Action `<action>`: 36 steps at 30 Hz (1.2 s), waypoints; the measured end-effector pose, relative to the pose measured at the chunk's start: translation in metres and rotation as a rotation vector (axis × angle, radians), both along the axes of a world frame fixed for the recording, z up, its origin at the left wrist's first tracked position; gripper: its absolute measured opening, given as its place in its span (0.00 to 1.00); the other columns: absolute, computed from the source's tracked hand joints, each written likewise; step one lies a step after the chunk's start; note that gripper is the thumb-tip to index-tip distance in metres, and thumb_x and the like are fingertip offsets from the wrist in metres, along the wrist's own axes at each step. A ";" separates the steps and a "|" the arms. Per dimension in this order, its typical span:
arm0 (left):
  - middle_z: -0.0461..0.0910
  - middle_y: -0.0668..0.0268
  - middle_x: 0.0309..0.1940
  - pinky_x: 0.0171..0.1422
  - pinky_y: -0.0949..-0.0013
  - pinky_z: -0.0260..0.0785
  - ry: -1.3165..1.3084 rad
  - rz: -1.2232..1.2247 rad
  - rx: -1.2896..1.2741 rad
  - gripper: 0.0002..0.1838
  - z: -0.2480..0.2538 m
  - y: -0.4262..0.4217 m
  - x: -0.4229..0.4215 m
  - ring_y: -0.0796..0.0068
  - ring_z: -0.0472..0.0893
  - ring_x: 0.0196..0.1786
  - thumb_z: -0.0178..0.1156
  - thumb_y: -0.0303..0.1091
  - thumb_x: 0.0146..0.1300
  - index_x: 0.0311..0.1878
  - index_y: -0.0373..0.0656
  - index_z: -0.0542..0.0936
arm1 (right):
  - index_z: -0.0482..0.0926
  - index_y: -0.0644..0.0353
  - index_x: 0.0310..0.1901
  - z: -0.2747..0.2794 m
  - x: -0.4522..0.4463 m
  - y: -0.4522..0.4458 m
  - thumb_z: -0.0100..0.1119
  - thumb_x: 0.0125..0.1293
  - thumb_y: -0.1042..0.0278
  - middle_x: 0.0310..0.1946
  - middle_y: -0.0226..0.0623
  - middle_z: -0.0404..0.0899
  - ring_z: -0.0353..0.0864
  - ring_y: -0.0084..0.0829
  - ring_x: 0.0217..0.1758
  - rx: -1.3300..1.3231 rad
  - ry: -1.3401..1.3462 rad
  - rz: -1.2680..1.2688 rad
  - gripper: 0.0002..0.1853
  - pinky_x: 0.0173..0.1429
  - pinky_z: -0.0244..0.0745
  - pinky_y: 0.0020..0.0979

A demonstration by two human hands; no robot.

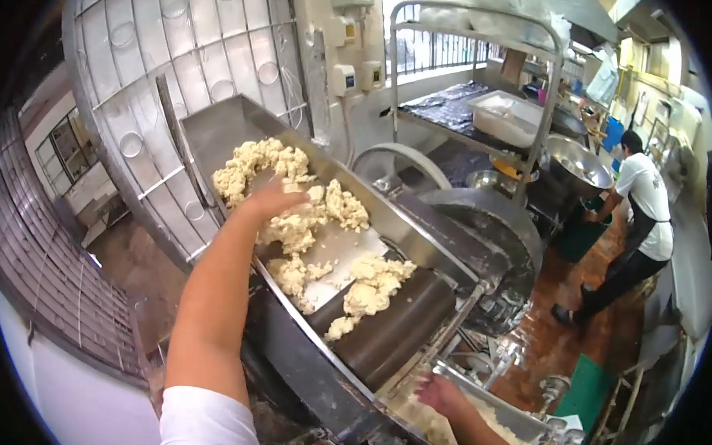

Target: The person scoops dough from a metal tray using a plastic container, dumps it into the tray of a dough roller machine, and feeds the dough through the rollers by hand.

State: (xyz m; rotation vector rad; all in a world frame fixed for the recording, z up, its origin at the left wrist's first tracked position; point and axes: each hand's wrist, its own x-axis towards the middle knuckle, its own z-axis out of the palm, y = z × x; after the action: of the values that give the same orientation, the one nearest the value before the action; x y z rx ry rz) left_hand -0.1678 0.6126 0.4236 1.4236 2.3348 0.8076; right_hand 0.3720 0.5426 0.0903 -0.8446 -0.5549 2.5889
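Note:
Crumbly pale dough [297,221] lies in several clumps along a slanted metal hopper [219,121]. My left hand [275,200] reaches over the hopper's side, its fingers stretched out on or just above the dough; whether they press on it I cannot tell. Another dough clump [372,289] rests against a dark roller [403,327] at the hopper's lower end. Below the roller, my right hand [440,394] hangs with its fingers apart over a lower metal tray [499,402]. Pale dough [434,428] lies in that tray, partly hidden by my right forearm.
Large wheels [493,225] stand at the machine's right side. Behind them, a metal rack [558,51] carries a white plastic tub [509,115]. At the right, another person [645,197] bends over a dark green bin [580,234]. A barred window screen [185,48] borders the hopper's left.

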 end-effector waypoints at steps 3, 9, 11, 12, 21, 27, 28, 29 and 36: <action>0.61 0.42 0.68 0.74 0.65 0.54 -0.012 -0.179 -0.166 0.63 0.050 -0.024 0.068 0.53 0.63 0.71 0.73 0.56 0.44 0.72 0.28 0.49 | 0.70 0.56 0.61 0.033 -0.058 0.024 0.42 0.73 0.55 0.54 0.43 0.76 0.77 0.43 0.53 -0.004 -0.062 -0.063 0.21 0.55 0.74 0.43; 0.55 0.40 0.70 0.73 0.61 0.56 0.237 -0.255 -0.352 0.64 0.040 -0.034 0.118 0.47 0.62 0.71 0.72 0.60 0.44 0.74 0.34 0.46 | 0.70 0.54 0.62 0.072 -0.137 0.053 0.41 0.73 0.49 0.58 0.40 0.75 0.75 0.42 0.58 -0.054 0.096 -0.214 0.23 0.61 0.71 0.44; 0.55 0.39 0.70 0.71 0.56 0.59 0.367 -0.205 -0.399 0.61 0.050 -0.046 0.155 0.45 0.65 0.69 0.70 0.61 0.46 0.75 0.39 0.49 | 0.70 0.54 0.62 0.078 -0.147 0.055 0.40 0.73 0.48 0.58 0.39 0.74 0.74 0.42 0.59 -0.079 0.172 -0.226 0.24 0.62 0.70 0.44; 0.55 0.38 0.69 0.70 0.54 0.61 0.439 -0.188 -0.392 0.58 0.053 -0.052 0.171 0.43 0.66 0.68 0.68 0.61 0.49 0.74 0.41 0.50 | 0.70 0.54 0.62 0.080 -0.153 0.058 0.40 0.73 0.48 0.58 0.39 0.74 0.74 0.42 0.59 -0.083 0.208 -0.232 0.24 0.62 0.70 0.44; 0.54 0.38 0.70 0.65 0.52 0.65 0.538 -0.365 -0.136 0.27 0.022 -0.092 0.211 0.36 0.70 0.61 0.51 0.48 0.69 0.67 0.47 0.68 | 0.70 0.53 0.63 0.091 -0.160 0.064 0.40 0.72 0.44 0.60 0.38 0.73 0.72 0.41 0.62 -0.127 0.377 -0.259 0.27 0.66 0.67 0.44; 0.68 0.49 0.62 0.59 0.52 0.69 0.632 -0.267 -0.122 0.29 0.052 -0.104 0.231 0.46 0.76 0.55 0.52 0.56 0.66 0.61 0.45 0.72 | 0.70 0.54 0.63 0.079 -0.125 0.047 0.41 0.69 0.38 0.61 0.38 0.73 0.71 0.42 0.63 -0.158 0.327 -0.280 0.31 0.68 0.65 0.46; 0.70 0.49 0.60 0.58 0.52 0.70 0.779 -0.204 -0.161 0.30 0.060 -0.103 0.241 0.48 0.77 0.53 0.52 0.58 0.65 0.60 0.44 0.73 | 0.71 0.54 0.63 0.074 -0.121 0.045 0.42 0.66 0.34 0.61 0.38 0.73 0.71 0.43 0.63 -0.160 0.287 -0.281 0.35 0.69 0.63 0.47; 0.74 0.50 0.52 0.51 0.52 0.72 0.956 -0.252 -0.013 0.31 0.046 -0.095 0.227 0.50 0.79 0.46 0.53 0.62 0.62 0.52 0.40 0.75 | 0.71 0.55 0.63 0.066 -0.112 0.042 0.43 0.64 0.30 0.62 0.39 0.73 0.70 0.45 0.64 -0.165 0.241 -0.282 0.38 0.69 0.62 0.48; 0.79 0.50 0.28 0.43 0.50 0.71 0.609 -0.206 -0.072 0.26 0.015 -0.059 0.230 0.47 0.79 0.38 0.52 0.57 0.64 0.31 0.39 0.77 | 0.58 0.56 0.70 0.039 -0.057 0.019 0.49 0.66 0.38 0.65 0.41 0.68 0.70 0.45 0.65 -0.073 0.107 -0.190 0.39 0.67 0.64 0.51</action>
State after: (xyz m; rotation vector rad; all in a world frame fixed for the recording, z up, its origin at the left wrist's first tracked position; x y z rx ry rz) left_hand 0.0618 0.5534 0.4382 2.0549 2.5195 0.2439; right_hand 0.3151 0.5618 0.1297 -0.7374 -0.3345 2.4750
